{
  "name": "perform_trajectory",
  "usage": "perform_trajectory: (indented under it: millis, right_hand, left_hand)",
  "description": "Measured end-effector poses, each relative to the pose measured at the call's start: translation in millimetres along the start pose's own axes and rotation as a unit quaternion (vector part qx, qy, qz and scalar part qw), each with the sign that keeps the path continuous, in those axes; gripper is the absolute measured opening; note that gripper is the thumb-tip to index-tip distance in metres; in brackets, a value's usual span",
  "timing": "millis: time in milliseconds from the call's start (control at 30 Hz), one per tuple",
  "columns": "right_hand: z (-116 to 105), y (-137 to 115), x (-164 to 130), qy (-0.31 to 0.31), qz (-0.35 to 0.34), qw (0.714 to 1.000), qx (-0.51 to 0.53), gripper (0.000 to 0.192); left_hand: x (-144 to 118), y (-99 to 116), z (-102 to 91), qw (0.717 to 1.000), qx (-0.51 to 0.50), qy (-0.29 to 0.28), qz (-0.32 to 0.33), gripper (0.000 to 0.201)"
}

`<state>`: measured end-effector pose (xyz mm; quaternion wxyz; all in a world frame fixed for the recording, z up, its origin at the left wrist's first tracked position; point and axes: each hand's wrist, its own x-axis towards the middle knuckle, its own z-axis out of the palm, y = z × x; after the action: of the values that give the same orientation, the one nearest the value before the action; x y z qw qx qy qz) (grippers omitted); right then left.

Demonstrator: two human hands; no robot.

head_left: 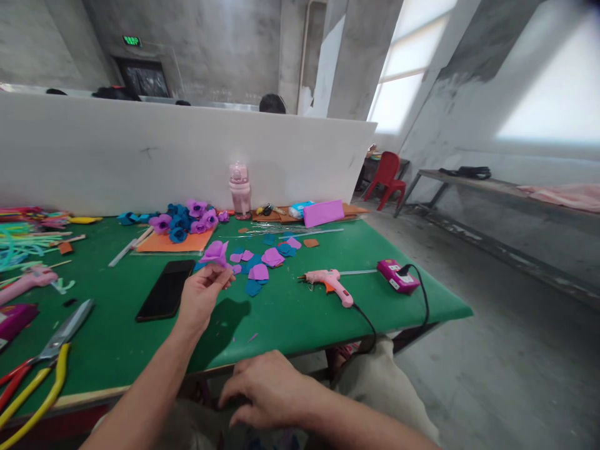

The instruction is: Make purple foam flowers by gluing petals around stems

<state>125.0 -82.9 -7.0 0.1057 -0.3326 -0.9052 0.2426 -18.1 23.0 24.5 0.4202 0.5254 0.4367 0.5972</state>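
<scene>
My left hand is closed in a pinch above the green table, holding a purple paper flower upright at its base. Below the table's front edge hangs my right hand, palm down, its bent fingers apart and nothing visible in them. Purple paper petals and blue paper petals lie scattered just beyond the left hand. To the right rests a pink glue gun on its side. A black phone lies left of the left hand.
Finished paper flowers sit on an orange sheet at the back. A pink bottle stands against the white partition. Large scissors lie at left. A magenta box with a black cord is near the right edge.
</scene>
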Motion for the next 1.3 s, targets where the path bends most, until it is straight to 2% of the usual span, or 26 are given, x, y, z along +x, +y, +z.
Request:
perform_trajectory:
  millis: [67, 167, 267, 300, 367, 500, 567, 633, 733, 867, 1067, 1167, 1300]
  right_hand:
    - [-5, -1, -1, 0.017, -0.031, 0.999, 0.033, 0.018]
    - [-18, -2, -1, 0.083, 0.015, 0.993, 0.087, 0.015]
    - [-35, 5, -1, 0.158, 0.009, 0.974, 0.16, 0.012]
    - [-40, 8, -2, 0.175, 0.026, 0.967, 0.182, 0.011]
    - [-49, 15, -2, 0.189, 0.044, 0.958, 0.213, 0.012]
    - [-57, 23, -4, 0.222, 0.038, 0.944, 0.24, 0.012]
    - [-59, 26, -4, 0.267, 0.059, 0.934, 0.228, 0.015]
    - [-61, 30, -4, 0.305, 0.069, 0.929, 0.199, 0.01]
    - [-64, 39, -4, 0.32, 0.103, 0.93, 0.146, 0.008]
    - [-65, 52, -5, 0.38, 0.128, 0.911, 0.096, 0.01]
    - [-68, 56, -6, 0.417, 0.137, 0.88, 0.18, 0.016]
    - [-68, 56, -6, 0.405, 0.14, 0.881, 0.201, 0.013]
    - [-70, 59, -7, 0.407, 0.146, 0.888, 0.156, 0.015]
  left_hand:
    - [-1, 1, 1.1, 1.0, 0.013, -0.005, -0.003, 0.015]
    - [-5, 2, 4.2, 0.999, -0.007, -0.032, -0.026, 0.016]
    - [-8, 0, 7.8, 0.995, -0.046, -0.068, -0.055, 0.017]
    - [-9, -1, 8.9, 0.994, -0.052, -0.079, -0.06, 0.017]
    - [-10, -3, 11.2, 0.992, -0.054, -0.091, -0.067, 0.017]
    - [-14, -1, 15.4, 0.993, -0.012, -0.1, -0.066, 0.016]
    - [-16, 0, 16.6, 0.993, 0.026, -0.104, -0.052, 0.014]
    - [-18, 1, 17.0, 0.992, 0.063, -0.103, -0.029, 0.013]
    - [-20, -3, 16.5, 0.991, 0.098, -0.095, 0.011, 0.012]
    - [-19, -10, 16.3, 0.983, 0.132, -0.101, 0.081, 0.013]
    - [-23, -15, 17.5, 0.956, 0.161, -0.145, 0.199, 0.016]
    - [-24, -17, 17.0, 0.95, 0.178, -0.146, 0.21, 0.015]
    - [-17, -17, 12.4, 0.958, 0.203, -0.091, 0.179, 0.013]
